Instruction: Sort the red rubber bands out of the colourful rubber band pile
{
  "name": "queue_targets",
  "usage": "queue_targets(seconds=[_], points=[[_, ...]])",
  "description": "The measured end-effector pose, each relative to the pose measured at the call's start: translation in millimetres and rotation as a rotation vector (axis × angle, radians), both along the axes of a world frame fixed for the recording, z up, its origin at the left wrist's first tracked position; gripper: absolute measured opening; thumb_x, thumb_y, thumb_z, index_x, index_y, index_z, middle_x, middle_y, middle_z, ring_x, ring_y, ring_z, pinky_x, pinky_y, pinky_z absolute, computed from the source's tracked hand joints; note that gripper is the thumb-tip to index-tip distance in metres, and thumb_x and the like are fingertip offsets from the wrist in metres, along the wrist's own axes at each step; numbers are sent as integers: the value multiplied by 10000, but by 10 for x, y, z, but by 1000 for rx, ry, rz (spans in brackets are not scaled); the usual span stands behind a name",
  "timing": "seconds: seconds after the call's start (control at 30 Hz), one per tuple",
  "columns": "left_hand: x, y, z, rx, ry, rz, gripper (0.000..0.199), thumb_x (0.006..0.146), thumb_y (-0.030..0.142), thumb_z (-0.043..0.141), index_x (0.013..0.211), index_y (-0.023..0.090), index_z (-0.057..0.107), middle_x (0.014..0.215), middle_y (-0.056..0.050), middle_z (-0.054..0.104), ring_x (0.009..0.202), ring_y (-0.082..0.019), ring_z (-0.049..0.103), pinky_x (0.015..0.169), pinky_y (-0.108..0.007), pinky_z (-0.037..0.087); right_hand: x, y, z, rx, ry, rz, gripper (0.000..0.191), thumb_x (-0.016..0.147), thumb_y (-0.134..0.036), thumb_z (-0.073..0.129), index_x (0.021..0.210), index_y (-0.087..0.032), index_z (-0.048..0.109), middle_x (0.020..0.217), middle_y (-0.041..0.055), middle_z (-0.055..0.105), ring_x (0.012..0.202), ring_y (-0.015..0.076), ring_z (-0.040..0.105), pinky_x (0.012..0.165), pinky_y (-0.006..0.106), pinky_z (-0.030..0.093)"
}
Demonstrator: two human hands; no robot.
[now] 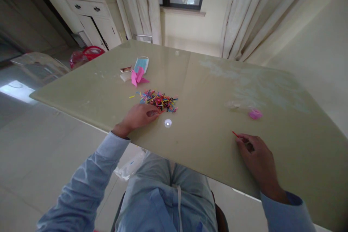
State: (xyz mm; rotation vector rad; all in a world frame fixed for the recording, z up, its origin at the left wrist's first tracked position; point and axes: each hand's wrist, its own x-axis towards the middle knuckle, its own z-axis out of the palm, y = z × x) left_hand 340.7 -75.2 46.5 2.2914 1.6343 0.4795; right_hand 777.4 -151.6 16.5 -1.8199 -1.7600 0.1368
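A loose pile of small multicoloured strips (160, 100) lies on the greenish tabletop (198, 130). At the pile's near edge is my left hand (141, 116), its thumb and index finger pinched on a thin orange-red strip. Farther right, over the table, my right hand (257, 154) pinches a short red strip (235, 134) that sticks out from the fingertips. A small round whitish disc (168, 123) sits just in front of the pile. Beyond my right hand lies a pink bundle (255, 114).
Behind the pile are a pink folded paper shape (138, 77), a blue face mask (141, 65) and a small brown-and-white packet (125, 69). One yellow strip (132, 96) lies left of the pile. Clear plastic (232, 105) rests near the pink bundle.
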Motion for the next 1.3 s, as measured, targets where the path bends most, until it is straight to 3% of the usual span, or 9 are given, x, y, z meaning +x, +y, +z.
queue_targets(seconds=[0.33, 0.53, 0.67, 0.73, 0.83, 0.97, 1.03, 1.17, 1.3], points=[[86, -22, -16, 3, 75, 8, 334, 905, 409, 548, 1087, 276, 794, 1021, -48, 772, 764, -178, 646, 693, -276, 418, 27, 12, -14, -14, -1, -13, 374, 849, -508, 521, 933, -193, 705, 898, 98, 676, 683, 212, 597, 710, 399, 502], [151, -53, 48, -48, 118, 62, 334, 887, 372, 517, 988, 230, 802, 885, -75, 761, 753, -206, 647, 667, -291, 412, -14, 1, 28, -18, 22, -13, 367, 856, -495, 522, 925, -184, 705, 899, 101, 677, 692, 215, 607, 715, 399, 504], [163, -60, -10, -32, 24, 69, 306, 857, 356, 528, 909, 188, 778, 772, -64, 714, 682, -174, 593, 639, -280, 381, -23, -8, 33, -7, 26, -3, 369, 862, -489, 527, 936, -177, 709, 913, 101, 676, 710, 212, 607, 718, 386, 502], [178, -73, -44, -35, -152, 76, 306, 853, 387, 545, 890, 165, 752, 684, -32, 657, 607, -135, 527, 592, -254, 353, -20, -11, 25, -7, 27, -6, 364, 862, -483, 533, 941, -176, 713, 915, 96, 677, 708, 207, 605, 720, 381, 500], [274, -121, -32, -91, -598, 130, 340, 854, 474, 598, 837, 146, 687, 609, 14, 554, 529, -89, 428, 513, -214, 303, -15, -10, 10, -4, 33, -8, 353, 855, -466, 541, 949, -174, 716, 905, 88, 673, 686, 196, 598, 712, 374, 497], [579, -219, 98, -294, -1273, 189, 384, 817, 502, 721, 777, 158, 556, 600, 62, 444, 453, -44, 331, 426, -179, 232, -12, -6, 2, 23, 44, 17, 321, 858, -435, 546, 939, -171, 709, 903, 86, 673, 726, 201, 612, 729, 368, 497], [787, -268, 161, -421, -1521, 183, 405, 782, 460, 782, 776, 161, 509, 664, 59, 474, 454, -29, 348, 404, -159, 223, -13, -6, 3, 32, 42, 22, 303, 862, -424, 552, 930, -173, 706, 897, 84, 672, 719, 196, 607, 719, 360, 494], [1209, -366, 204, -609, -1822, 110, 369, 769, 371, 826, 873, 150, 548, 827, 30, 563, 499, -15, 430, 394, -130, 285, -15, -17, -5, 48, 52, 10, 291, 876, -409, 549, 932, -170, 706, 883, 79, 668, 679, 180, 588, 692, 347, 492], [1479, -491, 176, -770, -2004, 19, 281, 810, 294, 806, 886, 140, 583, 805, 30, 564, 492, -5, 422, 393, -115, 323, -21, -39, -20, 64, 79, 16, 273, 882, -396, 554, 932, -171, 701, 893, 77, 669, 695, 176, 597, 702, 339, 498]])
